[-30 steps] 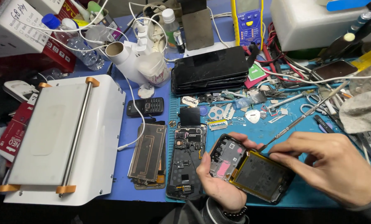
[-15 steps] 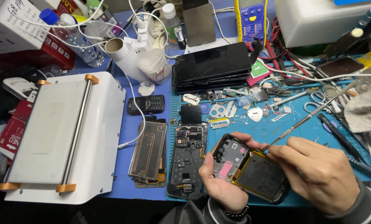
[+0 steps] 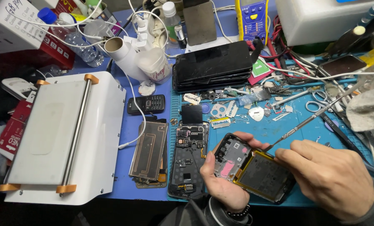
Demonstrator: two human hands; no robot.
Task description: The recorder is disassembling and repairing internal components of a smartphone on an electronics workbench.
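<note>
My left hand cradles an opened phone from below, its back off, showing a black battery with a yellow edge and a pink patch near the top. My right hand grips a thin metal screwdriver, its tip touching the phone's upper right edge near my left thumb. A second opened phone body lies flat on the blue mat just left of my left hand, and a brown flex panel lies beside it.
A white machine with a grey plate fills the left. A stack of black screens, a small keypad phone, a yellow multimeter, bottles, cables, tweezers and loose small parts crowd the back and right of the bench.
My right hand has shifted slightly left and down, bringing the screwdriver tip onto the phone's edge. The left hand holds the phone about where it was.
</note>
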